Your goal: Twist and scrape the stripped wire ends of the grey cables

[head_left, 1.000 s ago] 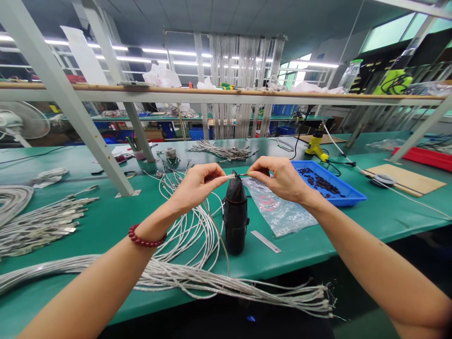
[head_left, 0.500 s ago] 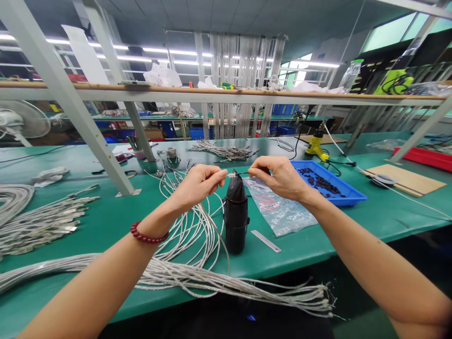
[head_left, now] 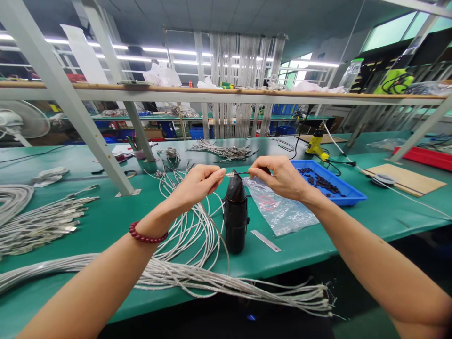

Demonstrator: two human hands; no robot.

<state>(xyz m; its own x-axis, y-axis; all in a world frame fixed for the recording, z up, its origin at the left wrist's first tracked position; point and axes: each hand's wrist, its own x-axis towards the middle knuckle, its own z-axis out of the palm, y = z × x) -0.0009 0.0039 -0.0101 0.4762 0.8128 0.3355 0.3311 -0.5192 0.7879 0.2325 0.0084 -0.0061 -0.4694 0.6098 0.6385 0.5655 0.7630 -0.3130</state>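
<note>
Between finger and thumb, my left hand pinches a white braided cable near its end, with the tip pointing right. My right hand is closed on a thin dark strand that runs left toward that tip. Whether cable and strand are joined is too small to tell. Directly below them stands a black cylindrical tool, upright, with a tapered top close to the cable end. Many white braided cables lie loosely to its left.
A blue tray of small black pieces sits right of a clear plastic bag. A steel ruler lies by the black tool. Bundled cables hang over the front edge. A yellow heat gun lies farther back, under the shelf.
Both hands keep almost the same place and grip. My left hand has shifted very slightly left.
</note>
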